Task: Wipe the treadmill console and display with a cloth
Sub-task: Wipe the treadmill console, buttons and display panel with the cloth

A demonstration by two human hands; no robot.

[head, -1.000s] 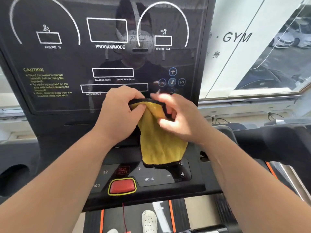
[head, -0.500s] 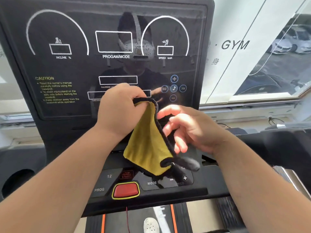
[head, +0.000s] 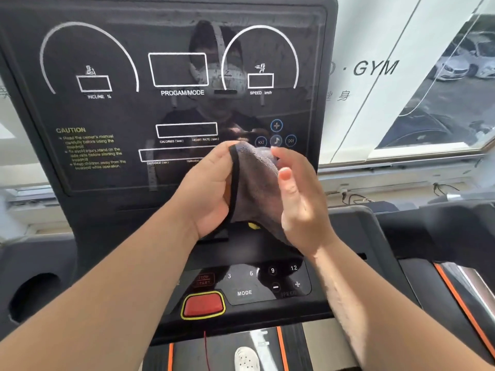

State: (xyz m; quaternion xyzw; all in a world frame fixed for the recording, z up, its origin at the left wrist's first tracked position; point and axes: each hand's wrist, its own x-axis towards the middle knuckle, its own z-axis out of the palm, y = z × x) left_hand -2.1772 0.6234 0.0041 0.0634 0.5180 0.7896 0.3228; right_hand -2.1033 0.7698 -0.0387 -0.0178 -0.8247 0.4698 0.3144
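Observation:
The cloth (head: 255, 183), grey on the side facing me with a black hem and a scrap of yellow showing at its lower edge, is folded between my hands in front of the console. My left hand (head: 209, 194) grips its left edge. My right hand (head: 297, 202) lies flat against its right side with the fingers straight. Behind them stands the black glossy display (head: 107, 116) with white outlines and yellow caution text. Below is the console button panel (head: 245, 292) with a MODE key and number keys.
A red stop button (head: 203, 304) with a yellow rim sits at the lower console, a red cord hanging from it. A round cup hole (head: 33, 297) is at the left. The right handrail (head: 442, 231) runs off to the right. A window with GYM lettering (head: 375, 68) is behind.
The cloth has been folded over, so its grey side now faces me instead of the yellow. My right hand moved in from apart to press flat on it. The view tilted upward.

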